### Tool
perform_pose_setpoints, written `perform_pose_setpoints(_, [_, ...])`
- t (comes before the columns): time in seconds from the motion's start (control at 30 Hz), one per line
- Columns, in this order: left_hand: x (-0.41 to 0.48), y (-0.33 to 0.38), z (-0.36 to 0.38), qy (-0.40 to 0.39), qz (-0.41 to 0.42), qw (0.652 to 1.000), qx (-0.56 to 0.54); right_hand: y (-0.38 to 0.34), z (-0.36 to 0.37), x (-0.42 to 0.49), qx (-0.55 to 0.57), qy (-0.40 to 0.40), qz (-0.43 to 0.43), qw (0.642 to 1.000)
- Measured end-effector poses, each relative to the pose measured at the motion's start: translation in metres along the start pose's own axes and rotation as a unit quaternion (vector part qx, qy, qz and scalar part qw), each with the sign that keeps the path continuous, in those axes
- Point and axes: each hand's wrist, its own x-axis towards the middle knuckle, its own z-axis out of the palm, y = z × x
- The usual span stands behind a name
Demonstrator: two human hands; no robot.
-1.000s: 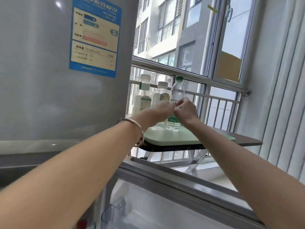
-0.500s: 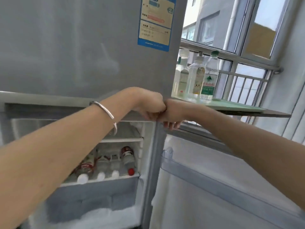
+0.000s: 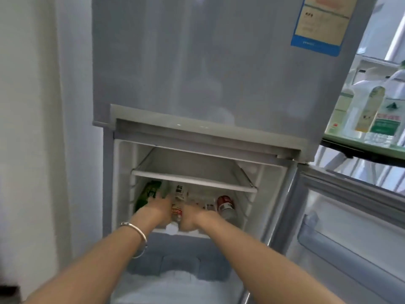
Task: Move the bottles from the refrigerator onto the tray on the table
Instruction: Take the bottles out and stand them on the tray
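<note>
Both my arms reach into the refrigerator's open lower compartment. Several bottles lie on its lower shelf: a green one at the left, a white-labelled one, a red-labelled one with a white cap in the middle, and another red-labelled one at the right. My left hand lies with fingers stretched beside the green bottle. My right hand is curled against the middle bottle, which lies between both hands; its grip is blurred. At the far right, the green tray holds three upright bottles.
The lower door stands open to the right, with a clear door bin. A glass shelf sits just above my hands. The closed upper door hangs overhead. A frosted drawer lies below. A white wall stands on the left.
My view swung from the tray and window down to the refrigerator. Both hands left the tray's bottles, passed the door edge and are now inside on the bottle shelf.
</note>
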Motion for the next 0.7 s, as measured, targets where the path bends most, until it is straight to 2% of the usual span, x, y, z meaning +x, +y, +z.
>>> perform_pose_setpoints(0.2, [0.038, -0.021, 0.038, 0.065, -0.095, 0.986, -0.123, -0.007, 0.016, 0.043, -0.014, 0.013, 0.001, 1.0])
perform_pose_setpoints(0.4, [0.067, -0.008, 0.049, 0.111, -0.144, 0.939, -0.291, 0.015, 0.035, 0.064, -0.034, 0.014, -0.001, 0.999])
perform_pose_setpoints(0.47, [0.068, -0.006, 0.049, 0.135, -0.156, 0.936, -0.285, 0.02, 0.041, 0.067, -0.031, 0.025, -0.008, 0.999])
perform_pose_setpoints(0.7, [0.043, -0.01, 0.036, 0.147, -0.15, 0.962, -0.174, 0.029, 0.042, 0.058, 0.024, 0.025, 0.011, 0.999])
